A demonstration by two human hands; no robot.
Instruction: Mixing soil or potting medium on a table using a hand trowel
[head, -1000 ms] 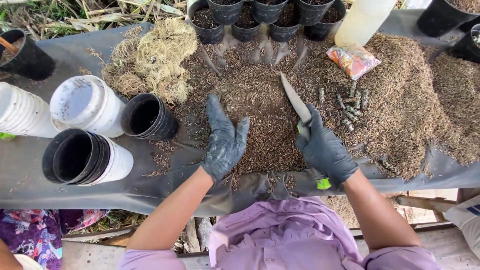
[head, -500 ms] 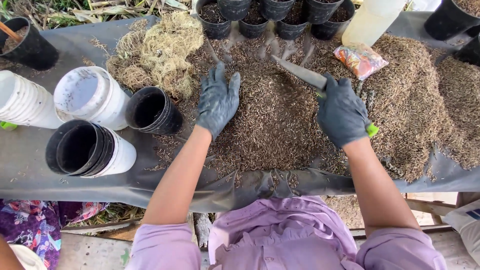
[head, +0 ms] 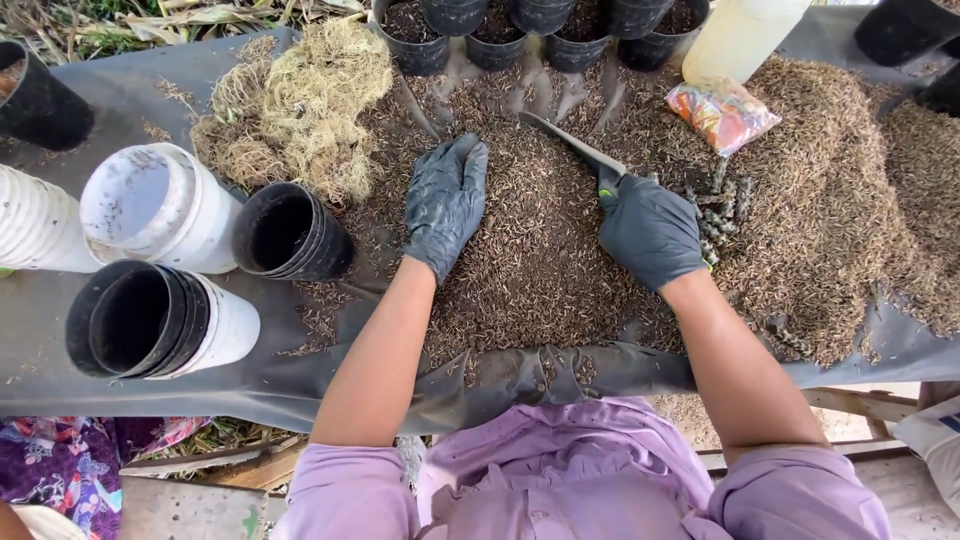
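Black gloves cover both hands. The left hand [head: 445,203] now lies flat and released on the brown husk mix [head: 540,250], fingers spread toward the far edge of the heap; a second ago it rested nearer the person's body. The right hand [head: 648,230] is clenched round the green handle of a trowel [head: 575,146], whose blade has swung from the middle of the heap to its far side, tip pointing away and to the left. Both hands have reached forward, so the work has shifted to the back of the heap.

Left of the heap a single black pot [head: 290,232] lies on its side, open mouth showing nothing inside. Beyond it lie stacks of white pots [head: 160,205], and a stack of black pots [head: 140,320] nested in a white one. Behind the heap, at the far edge of the grey-covered surface [head: 60,330], a row of black pots [head: 500,30] holds dark mix.
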